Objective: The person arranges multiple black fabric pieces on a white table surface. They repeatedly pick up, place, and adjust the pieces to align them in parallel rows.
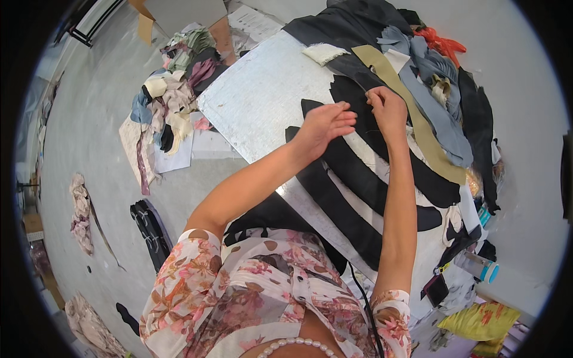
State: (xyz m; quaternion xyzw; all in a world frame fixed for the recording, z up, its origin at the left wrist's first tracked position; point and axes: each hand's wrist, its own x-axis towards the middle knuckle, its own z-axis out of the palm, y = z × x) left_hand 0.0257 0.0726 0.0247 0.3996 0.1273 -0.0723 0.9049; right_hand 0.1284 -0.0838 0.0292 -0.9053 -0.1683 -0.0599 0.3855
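Several long curved black fabric strips [340,200] lie side by side on a pale metal-topped table [262,89]. Over their far ends hovers my left hand [327,128], fingers stretched out toward the right and nothing seen in them. My right hand [388,110] is closed in a pinch beside a dark fabric piece [352,68]; what its fingertips grip is too small to make out. Just right of this hand runs an olive fabric strip [412,107]. A cream fabric scrap [324,54] rests beyond both hands.
Blue-grey cloth [427,107] and a red plastic bag [440,45] crowd the table's right side. A clear container with a blue lid [477,267] and a dark phone-like object [436,290] sit nearer me. On the floor at left is a fabric heap [179,89].
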